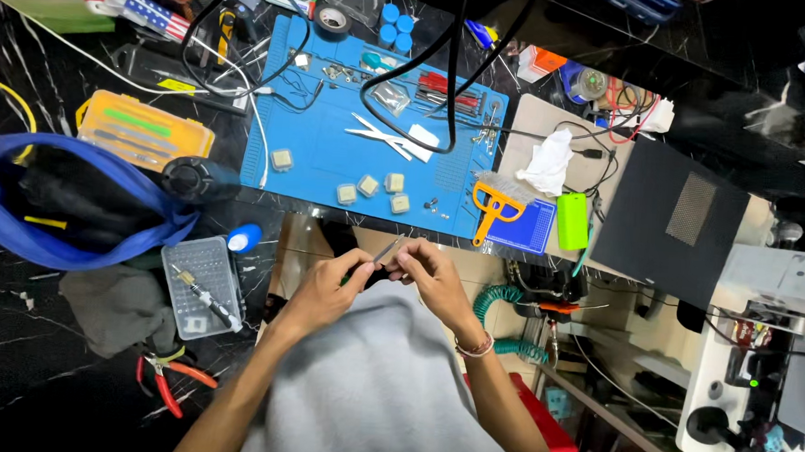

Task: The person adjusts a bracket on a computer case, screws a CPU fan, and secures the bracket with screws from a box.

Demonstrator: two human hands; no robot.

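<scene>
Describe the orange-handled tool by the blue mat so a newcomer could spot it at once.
Find the big blue work mat on the dark desk. At its lower right corner lies a smaller, darker blue grid mat, and the tool rests across the edge between them. It is the only bright orange, frame-shaped handle there, next to a lime-green block.

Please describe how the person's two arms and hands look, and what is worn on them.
Both forearms are bare, with no sleeves and no gloves. The right hand has a thin bracelet with pink and pale strands at the wrist. The left hand and its wrist wear nothing.
</scene>
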